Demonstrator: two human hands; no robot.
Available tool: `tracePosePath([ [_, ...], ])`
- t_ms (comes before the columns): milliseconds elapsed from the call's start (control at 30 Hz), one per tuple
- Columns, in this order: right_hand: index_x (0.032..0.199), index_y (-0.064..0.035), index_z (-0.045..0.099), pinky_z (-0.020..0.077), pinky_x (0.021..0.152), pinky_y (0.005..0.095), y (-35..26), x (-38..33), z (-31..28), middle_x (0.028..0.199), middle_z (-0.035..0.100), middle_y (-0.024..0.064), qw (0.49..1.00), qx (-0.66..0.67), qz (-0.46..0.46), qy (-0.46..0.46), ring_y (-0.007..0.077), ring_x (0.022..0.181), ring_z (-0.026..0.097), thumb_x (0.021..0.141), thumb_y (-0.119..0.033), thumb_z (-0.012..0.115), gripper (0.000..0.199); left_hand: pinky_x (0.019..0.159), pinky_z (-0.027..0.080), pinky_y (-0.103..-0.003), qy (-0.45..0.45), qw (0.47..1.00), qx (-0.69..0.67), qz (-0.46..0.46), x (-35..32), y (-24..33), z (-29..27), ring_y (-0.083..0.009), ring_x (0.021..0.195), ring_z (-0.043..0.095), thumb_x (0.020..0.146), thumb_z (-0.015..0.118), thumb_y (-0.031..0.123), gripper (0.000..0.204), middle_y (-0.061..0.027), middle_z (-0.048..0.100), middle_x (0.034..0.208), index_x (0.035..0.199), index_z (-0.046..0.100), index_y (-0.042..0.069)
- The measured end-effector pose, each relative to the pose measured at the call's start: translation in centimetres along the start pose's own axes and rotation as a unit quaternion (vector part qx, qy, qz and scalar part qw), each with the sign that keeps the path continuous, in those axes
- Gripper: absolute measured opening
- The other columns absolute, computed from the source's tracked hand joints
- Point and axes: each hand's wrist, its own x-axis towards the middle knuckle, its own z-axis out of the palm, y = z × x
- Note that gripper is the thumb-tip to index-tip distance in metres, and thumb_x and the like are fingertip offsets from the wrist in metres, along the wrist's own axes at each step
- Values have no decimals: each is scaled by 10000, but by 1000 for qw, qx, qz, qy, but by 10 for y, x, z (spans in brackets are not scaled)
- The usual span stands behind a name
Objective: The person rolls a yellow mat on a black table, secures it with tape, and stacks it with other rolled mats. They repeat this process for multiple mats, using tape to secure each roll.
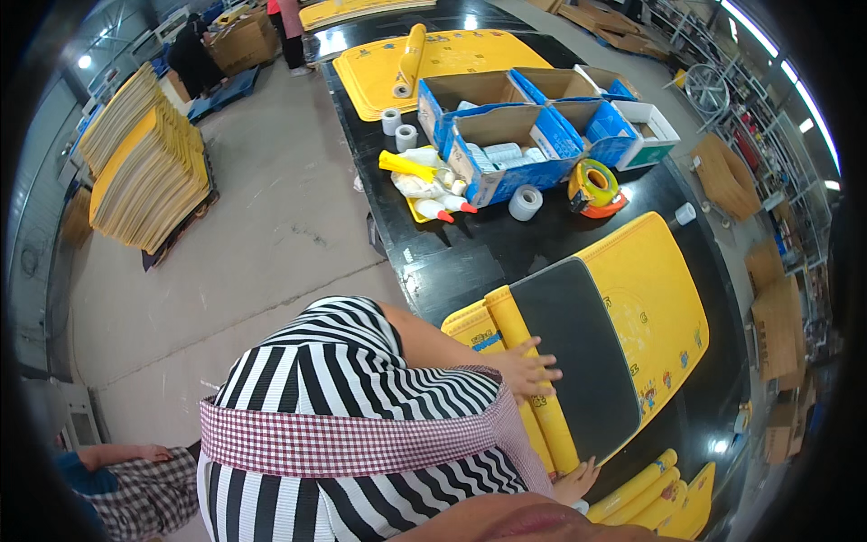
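Observation:
A yellow printed mat with a black underside lies in front of me, its near edge curled into a roll (549,411). My left hand (526,369) rests on the upper part of this roll, its fingers spread apart. At the roll's lower end is my right hand (576,481), partly hidden, its visible fingers stretched out beside the roll. Past the roll, the black underside (573,352) shows as a dark panel. The flat yellow part (655,316) with small coloured figures stretches to the right.
Blue cartons (515,149) holding white rolls stand farther up the black table (452,271). Beside them are tape rolls (596,185) and a yellow tray of white bottles (429,190). Rolled yellow mats (637,492) lie near my right hand. Another person (135,488) is at lower left.

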Motion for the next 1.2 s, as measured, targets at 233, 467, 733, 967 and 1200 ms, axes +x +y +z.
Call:
tracePosePath([
  [233, 1337, 40, 638, 389, 1152, 471, -41, 59, 6, 1393, 614, 252, 984, -22, -132, 114, 429, 1311, 541, 1022, -169, 606, 379, 1211, 4, -752, -140, 987, -13, -73, 76, 12, -59, -419, 1607, 98, 994, 534, 616, 770, -196, 229, 1718, 1607, 411, 168],
  [467, 1448, -37, 538, 332, 1149, 593, -110, 39, 73, 1424, 581, 204, 913, -85, -372, 143, 406, 1320, 521, 1009, -316, 622, 527, 1239, 18, -686, -90, 994, 32, -51, 148, -34, -50, -383, 1597, 150, 1013, 493, 612, 697, -202, 314, 1677, 1532, 522, 147],
  [733, 1431, -43, 538, 398, 1063, 539, -125, 91, 59, 1357, 598, 212, 935, -92, -343, 26, 408, 1242, 547, 938, -445, 704, 658, 1136, 314, -518, -59, 998, 4, -26, 145, -34, -39, -334, 1257, 536, 979, 637, 446, 438, -141, 650, 1225, 1219, 713, 88],
  [967, 1410, -69, 584, 377, 1151, 532, -116, 156, 61, 1433, 569, 248, 931, -67, -352, -69, 449, 1361, 488, 898, -503, 700, 681, 1099, 333, -619, 104, 986, 125, -30, 129, -48, -27, -342, 1258, 539, 859, 746, 536, 596, -123, 636, 1261, 1275, 675, 115],
  [1200, 1339, -55, 608, 427, 1064, 506, -123, 154, 63, 1256, 637, 178, 937, -3, -345, 58, 377, 1213, 569, 818, -286, 822, 609, 1036, 397, -510, -88, 987, 91, -103, 173, -57, -71, -340, 1260, 526, 803, 758, 651, 717, -153, 591, 1276, 1278, 667, 122],
])
